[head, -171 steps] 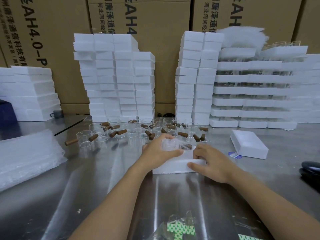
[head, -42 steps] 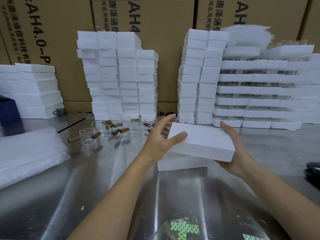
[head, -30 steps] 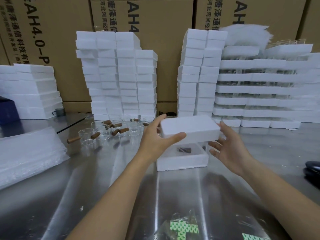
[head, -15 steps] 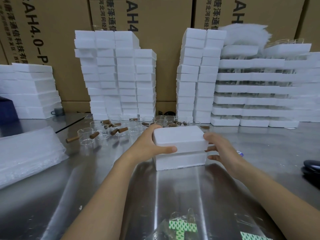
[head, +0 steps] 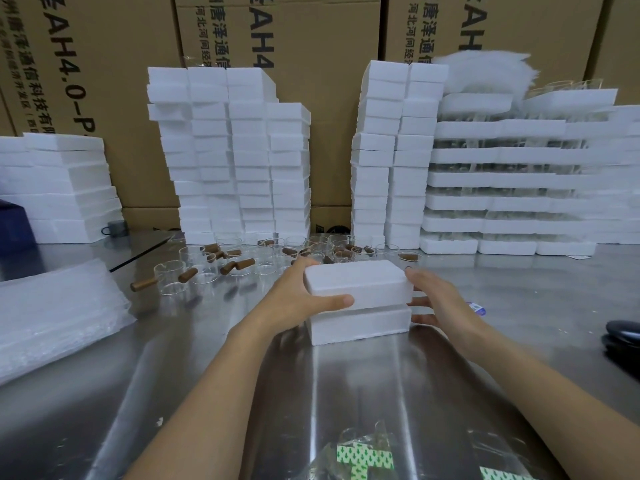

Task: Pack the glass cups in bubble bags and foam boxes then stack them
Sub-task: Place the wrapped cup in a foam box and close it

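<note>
White foam lid (head: pixel 356 282) caps white foam box (head: pixel 358 323), edges nearly flush
Left hand (head: pixel 298 299) grips one end; right hand (head: pixel 436 299) lays straight fingers against the other

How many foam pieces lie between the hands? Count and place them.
2. The foam lid on top, gripped by the left hand; the foam base beneath it, on the table.

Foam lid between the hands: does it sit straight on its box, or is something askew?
Slightly askew. The foam lid is not flush on the foam box: a strip of the box's top shows at the front right.
</note>
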